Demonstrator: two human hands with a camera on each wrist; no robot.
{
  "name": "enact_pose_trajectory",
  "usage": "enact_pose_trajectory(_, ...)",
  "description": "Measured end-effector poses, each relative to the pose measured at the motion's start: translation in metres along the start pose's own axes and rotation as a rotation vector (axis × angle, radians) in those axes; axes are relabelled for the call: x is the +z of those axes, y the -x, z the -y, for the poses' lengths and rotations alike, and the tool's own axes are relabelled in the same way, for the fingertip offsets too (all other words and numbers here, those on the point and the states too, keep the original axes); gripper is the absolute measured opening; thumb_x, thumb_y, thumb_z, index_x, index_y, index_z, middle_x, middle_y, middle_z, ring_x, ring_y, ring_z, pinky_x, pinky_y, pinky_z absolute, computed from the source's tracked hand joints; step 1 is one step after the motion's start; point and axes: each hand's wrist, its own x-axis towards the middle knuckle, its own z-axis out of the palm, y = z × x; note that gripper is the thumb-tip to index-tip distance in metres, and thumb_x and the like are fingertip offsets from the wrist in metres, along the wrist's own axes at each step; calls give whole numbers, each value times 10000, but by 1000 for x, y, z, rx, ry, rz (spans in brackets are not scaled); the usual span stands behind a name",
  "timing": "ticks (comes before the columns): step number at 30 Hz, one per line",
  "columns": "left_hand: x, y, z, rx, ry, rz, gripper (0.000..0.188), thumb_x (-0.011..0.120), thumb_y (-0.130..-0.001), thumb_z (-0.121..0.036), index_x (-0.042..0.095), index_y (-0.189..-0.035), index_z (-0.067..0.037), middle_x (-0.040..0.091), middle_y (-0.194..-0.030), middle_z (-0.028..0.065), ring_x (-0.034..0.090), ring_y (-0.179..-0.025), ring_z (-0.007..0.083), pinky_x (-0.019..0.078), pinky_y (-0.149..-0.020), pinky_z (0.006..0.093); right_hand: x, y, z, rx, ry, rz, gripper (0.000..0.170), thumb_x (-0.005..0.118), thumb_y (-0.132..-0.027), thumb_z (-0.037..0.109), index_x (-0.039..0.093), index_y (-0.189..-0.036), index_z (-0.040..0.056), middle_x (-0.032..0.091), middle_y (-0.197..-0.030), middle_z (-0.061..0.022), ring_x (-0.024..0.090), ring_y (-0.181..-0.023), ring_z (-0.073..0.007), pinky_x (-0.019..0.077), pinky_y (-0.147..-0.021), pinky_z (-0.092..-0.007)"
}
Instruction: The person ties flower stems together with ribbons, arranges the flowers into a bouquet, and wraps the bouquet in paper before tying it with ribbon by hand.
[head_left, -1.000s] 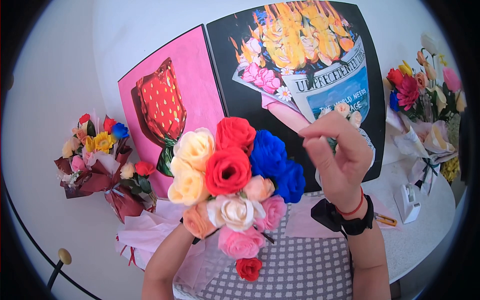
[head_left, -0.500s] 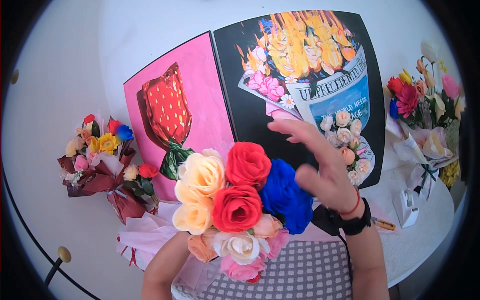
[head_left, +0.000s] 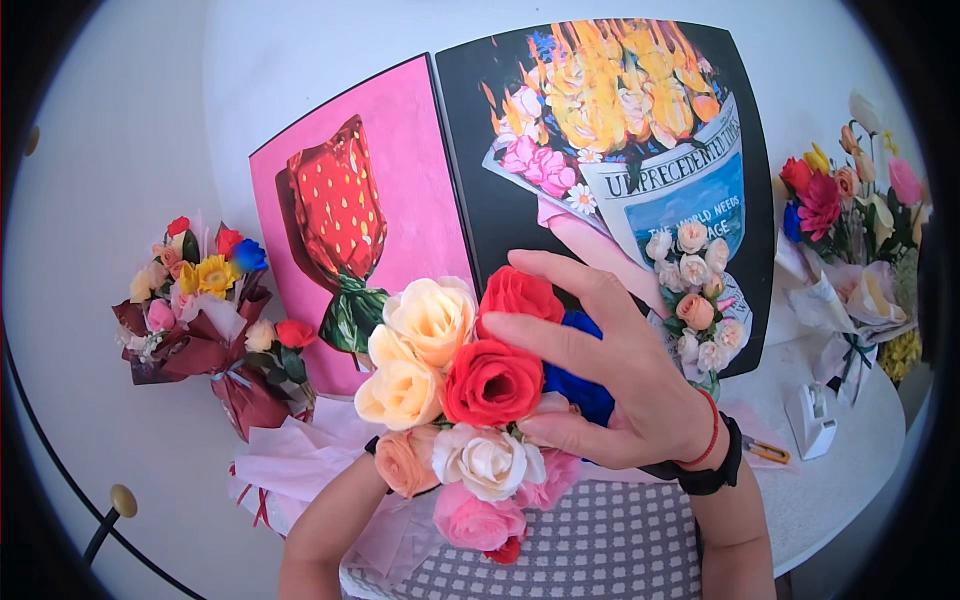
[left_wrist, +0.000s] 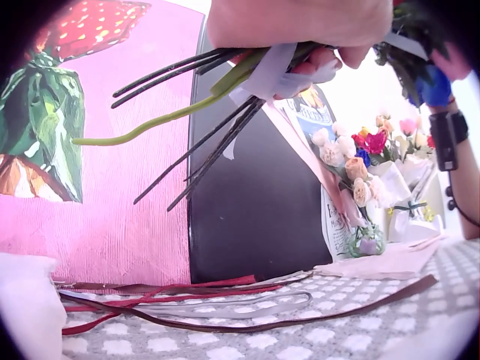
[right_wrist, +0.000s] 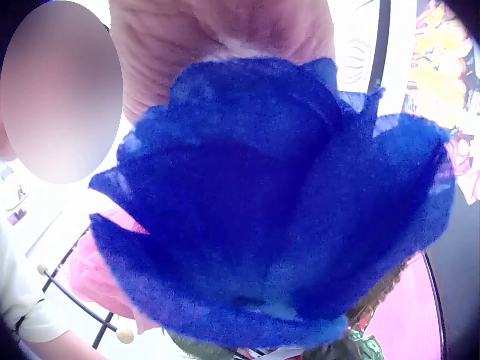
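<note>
My left hand [left_wrist: 300,22] grips the bundled stems [left_wrist: 217,79], with a pale ribbon [left_wrist: 271,71] round them; in the head view the blooms hide this hand. Above it are two red roses [head_left: 494,382], cream roses [head_left: 430,322], a white rose [head_left: 487,462], pink roses [head_left: 478,517] and blue flowers [head_left: 580,392]. My right hand [head_left: 635,385] lies over the right side of the bouquet, fingers spread and slightly bent, fingertips at the red roses. In the right wrist view a large blue bloom [right_wrist: 255,180] sits against the palm [right_wrist: 217,34].
Wrapped bouquets stand at left [head_left: 240,395] and right [head_left: 870,300]. Behind are two pictures [head_left: 415,170]; a small vase of pale roses [head_left: 697,310] stands before one. A white tape dispenser [head_left: 811,420] and cutter [head_left: 765,450] lie right. Ribbons [left_wrist: 225,326] cross the checked cloth [left_wrist: 247,345].
My right hand has come down and left from beside the bouquet onto its blue and red blooms. The bouquet dipped, then shifted slightly right.
</note>
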Motion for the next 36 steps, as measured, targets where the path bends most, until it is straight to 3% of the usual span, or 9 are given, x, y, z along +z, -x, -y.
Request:
enact_pose_trajectory(2, -3, 2, 0, -7, 12, 2, 236, 492, -881, -253, 512, -1050, -89, 555, -811, 11, 526, -719, 130, 431, -662, 261, -2, -1, -1, -152, 95, 25, 454, 641, -698, 218, 557, -1121, 77, 406, -1245, -194, 442, -1086, -322, 347, -913, -391)
enact_pose_trajectory(11, 5, 9, 2, -12, 45, 25, 226, 481, -891, -249, 508, -1050, -90, 551, -801, 7, 521, -712, 124, 428, -662, 255, -6, 2, -11, -66, -16, -134, 411, 571, -805, 242, 500, -1139, 14, 482, -1151, -166, 482, -1000, -314, 365, -867, -364)
enact_pose_trajectory(14, -10, 20, -10, -13, 55, 21, 223, 477, -895, -247, 506, -1050, -90, 549, -797, 6, 520, -709, 122, 427, -662, 253, -1, 6, -26, -11, -109, -367, 381, 578, -796, 161, 497, -1127, -9, 527, -1088, -152, 508, -978, -272, 379, -862, -344)
enact_pose_trajectory(17, -9, 26, 3, -11, 62, 14, 220, 473, -898, -246, 505, -1051, -90, 548, -794, 4, 518, -707, 120, 426, -662, 251, 7, 7, -39, 248, -382, -681, 234, 510, -849, 118, 532, -1040, -16, 587, -942, -80, 542, -842, -124, 420, -752, -242)
enact_pose_trajectory(18, -10, 26, 2, -10, 65, 12, 219, 472, -899, -245, 505, -1051, -90, 547, -793, 4, 517, -706, 119, 426, -662, 250, 9, 9, -45, 244, -384, -680, 234, 510, -849, 118, 532, -1040, -16, 587, -942, -80, 542, -842, -124, 420, -752, -242)
enact_pose_trajectory(21, 22, 15, -51, -48, 289, 36, 400, 393, -917, -343, 316, -618, -88, 323, -536, 2, 337, -520, 124, 341, -570, 277, 10, 19, -68, 509, -369, -443, 181, 520, -847, 120, 570, -972, -1, 587, -805, -20, 518, -756, -47, 421, -675, -194)
enact_pose_trajectory(25, 35, 11, -60, -25, 434, 39, 385, 375, -931, -320, 343, -628, -86, 404, -637, 15, 393, -607, 119, 351, -619, 239, 38, 24, -68, 518, -287, -78, 280, 598, -797, 196, 570, -985, -10, 616, -840, -84, 587, -785, -131, 458, -665, -256)
enact_pose_trajectory(29, 39, 12, -66, 31, 325, -25, 425, 299, -933, -394, 365, -655, -79, 436, -864, 68, 451, -733, 153, 388, -696, 284, 61, 24, -53, 427, -248, -23, 417, 602, -781, 254, 522, -1096, -8, 608, -929, -157, 599, -876, -264, 469, -722, -309)
enact_pose_trajectory(36, 44, 21, -86, -102, 431, -160, 415, 297, -938, -377, 436, -690, -76, 470, -1077, 58, 482, -863, 143, 400, -775, 290, 69, 18, -35, 414, -194, 32, 440, 598, -774, 241, 487, -1104, -28, 584, -933, -152, 577, -853, -298, 454, -725, -329)
